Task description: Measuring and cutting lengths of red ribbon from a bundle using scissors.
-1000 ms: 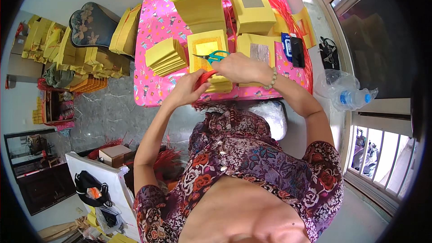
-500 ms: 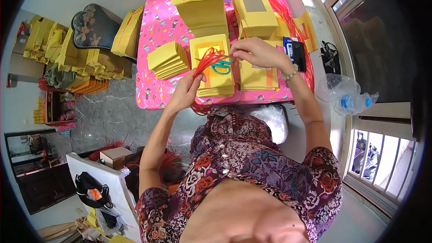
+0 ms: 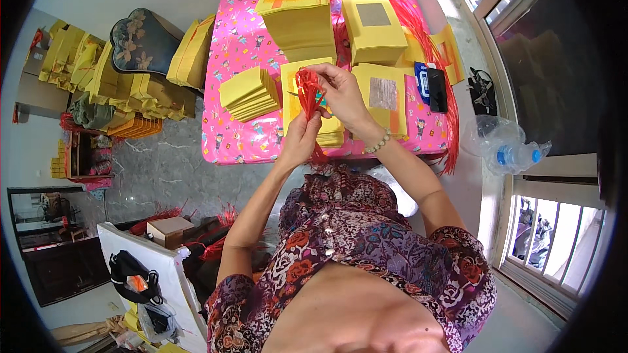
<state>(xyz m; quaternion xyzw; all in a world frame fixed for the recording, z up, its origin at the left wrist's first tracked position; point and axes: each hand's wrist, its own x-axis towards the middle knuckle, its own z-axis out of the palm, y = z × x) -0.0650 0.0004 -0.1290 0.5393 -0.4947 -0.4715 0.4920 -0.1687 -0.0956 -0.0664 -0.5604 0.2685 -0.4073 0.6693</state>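
A bundle of red plastic strands (image 3: 308,90) stands upright from my left hand (image 3: 301,138), whose fingers are wrapped round its lower part. At the looped top of the bundle, my right hand (image 3: 345,97) has its fingers closed on the strands. Behind them, teal-handled scissors (image 3: 320,99) lie on a stack of yellow paper (image 3: 332,137). My hands and the strands hide most of the scissors; a blade tip pokes out on the left. To the left sits a fanned pile of smaller yellow paper (image 3: 248,96).
A pink patterned cloth (image 3: 226,144) covers the table. Taller yellow paper stacks (image 3: 297,29) stand at the back. Long red strands (image 3: 428,46) trail down the right side, by a black phone (image 3: 436,90) and a blue packet (image 3: 422,83). A clear plastic bottle (image 3: 520,155) lies farther right.
My right hand has come left and closed on the top of the red bundle. My left hand has shifted right and slightly nearer the right hand, bringing the bundle more upright.
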